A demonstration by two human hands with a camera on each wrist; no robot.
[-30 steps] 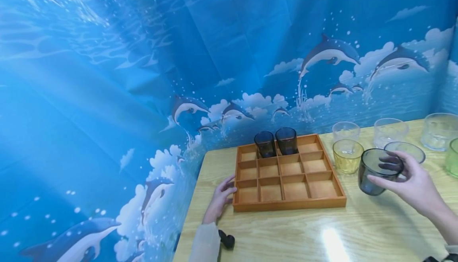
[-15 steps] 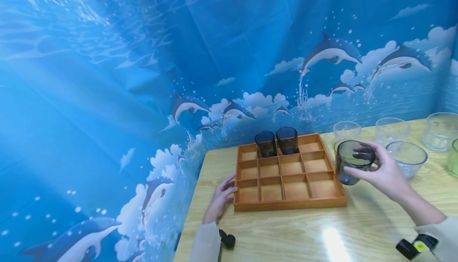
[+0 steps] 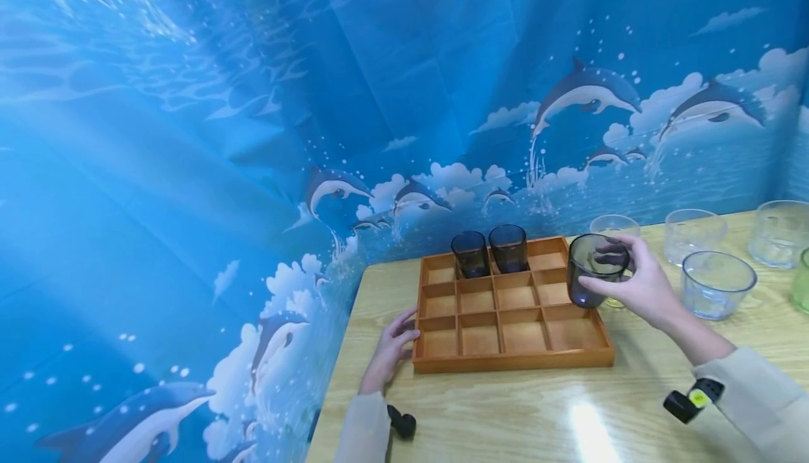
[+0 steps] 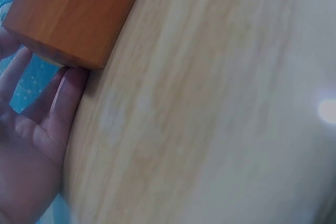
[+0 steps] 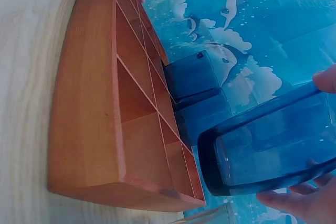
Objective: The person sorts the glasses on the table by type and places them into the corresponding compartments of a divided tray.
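Note:
My right hand (image 3: 646, 286) holds a dark smoky glass tumbler (image 3: 583, 286) by its sides, thumb on the near side. The tumbler is raised over the right side of a wooden compartment tray (image 3: 515, 363). In the right wrist view, the thick base of this tumbler (image 5: 273, 145) points toward the tray. Two similar dark tumblers, a left one (image 3: 470, 256) and a right one (image 3: 508, 251), stand side by side in the back row's middle compartments. My left hand (image 3: 385, 352) touches the tray's left side with fairly straight fingers; in the left wrist view its fingertips meet the tray's wall (image 4: 73, 19).
Right of the tray stand several clear glasses, among them a wide clear bowl-like glass (image 3: 717, 287). A yellow glass is mostly hidden behind my right hand. A green glass (image 3: 803, 284) is cut off at the right edge. A dolphin-print curtain (image 3: 404, 98) hangs behind the table.
My right hand has carried the dark tumbler leftward and up, from beside the yellow glass to over the tray's right side. My left hand has stayed at the tray.

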